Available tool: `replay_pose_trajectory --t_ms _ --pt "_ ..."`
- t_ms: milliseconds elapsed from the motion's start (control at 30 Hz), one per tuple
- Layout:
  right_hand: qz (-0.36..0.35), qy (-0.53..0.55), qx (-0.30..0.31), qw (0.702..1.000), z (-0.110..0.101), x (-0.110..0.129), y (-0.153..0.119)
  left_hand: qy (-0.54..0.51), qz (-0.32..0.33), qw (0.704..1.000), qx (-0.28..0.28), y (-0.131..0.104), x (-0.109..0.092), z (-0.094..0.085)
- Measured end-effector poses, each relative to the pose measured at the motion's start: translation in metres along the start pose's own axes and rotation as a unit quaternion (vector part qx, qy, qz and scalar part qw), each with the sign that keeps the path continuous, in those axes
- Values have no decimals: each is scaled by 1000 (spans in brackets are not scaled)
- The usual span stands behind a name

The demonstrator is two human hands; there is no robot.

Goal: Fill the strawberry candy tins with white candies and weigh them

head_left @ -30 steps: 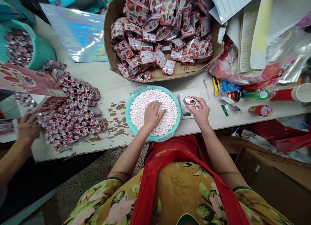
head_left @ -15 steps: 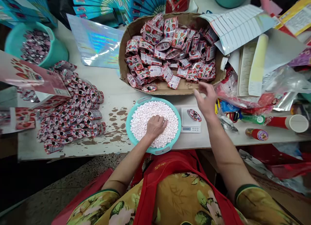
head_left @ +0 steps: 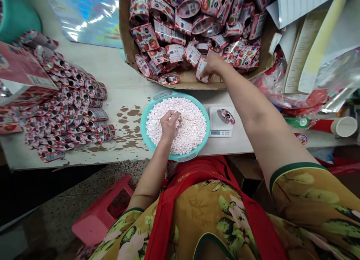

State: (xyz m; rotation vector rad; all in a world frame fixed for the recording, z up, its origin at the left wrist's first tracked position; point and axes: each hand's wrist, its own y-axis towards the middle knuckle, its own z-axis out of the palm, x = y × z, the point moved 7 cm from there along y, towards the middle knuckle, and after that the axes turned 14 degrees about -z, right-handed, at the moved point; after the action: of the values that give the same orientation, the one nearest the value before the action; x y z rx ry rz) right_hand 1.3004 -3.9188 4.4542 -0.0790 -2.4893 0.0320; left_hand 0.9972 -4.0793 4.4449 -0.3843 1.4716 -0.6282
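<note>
My left hand (head_left: 169,126) is closed over the teal basin (head_left: 144,130), its fingers curled round some of the small pale-pink candies (head_left: 191,129) that fill it. My right hand (head_left: 211,64) reaches into the cardboard box (head_left: 185,79) at its near side. Its fingers are round a small strawberry-printed packet (head_left: 201,68); the fingertips are partly hidden. Many similar printed packets (head_left: 176,53) lie loosely in the box. On the white digital scale (head_left: 221,126), right of the basin, rests one open-topped printed packet (head_left: 226,116).
Rows of stacked printed packets (head_left: 70,102) stand at the left, beside a pink carton (head_left: 25,74). A shiny holographic sheet (head_left: 90,20) lies behind them. Papers (head_left: 309,46), plastic bags and a red tube (head_left: 322,126) crowd the right. A pink stool (head_left: 98,215) stands below the table.
My right hand has moved from above the scale into the box and onto a packet. My left hand has curled up round candies. The view has shifted closer to the table.
</note>
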Motion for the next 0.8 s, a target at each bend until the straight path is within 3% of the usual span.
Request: replay_pose_trajectory --t_ms 100,200,267,367,467,533,667,800 --pt "26 49 -49 997 -49 13 -57 -121 -48 986 101 -5 -10 5" --pt "-45 171 -161 971 -80 49 -148 -176 -94 973 114 -7 -15 4" --pt "-39 263 -200 943 -69 70 -210 -207 -147 963 91 -6 -11 3" --pt "0 353 -164 921 -12 95 -272 -234 -235 940 85 -9 -4 7" --pt "37 428 -143 892 41 111 -292 -246 -255 928 119 -19 -13 14" --pt "45 436 -147 887 58 119 -289 -253 -232 930 133 -29 -29 17" --pt "27 385 -138 912 61 136 -275 -234 -193 942 147 -46 -56 18" --pt "62 329 -116 935 53 138 -275 -201 -192 950 142 -44 -52 10"
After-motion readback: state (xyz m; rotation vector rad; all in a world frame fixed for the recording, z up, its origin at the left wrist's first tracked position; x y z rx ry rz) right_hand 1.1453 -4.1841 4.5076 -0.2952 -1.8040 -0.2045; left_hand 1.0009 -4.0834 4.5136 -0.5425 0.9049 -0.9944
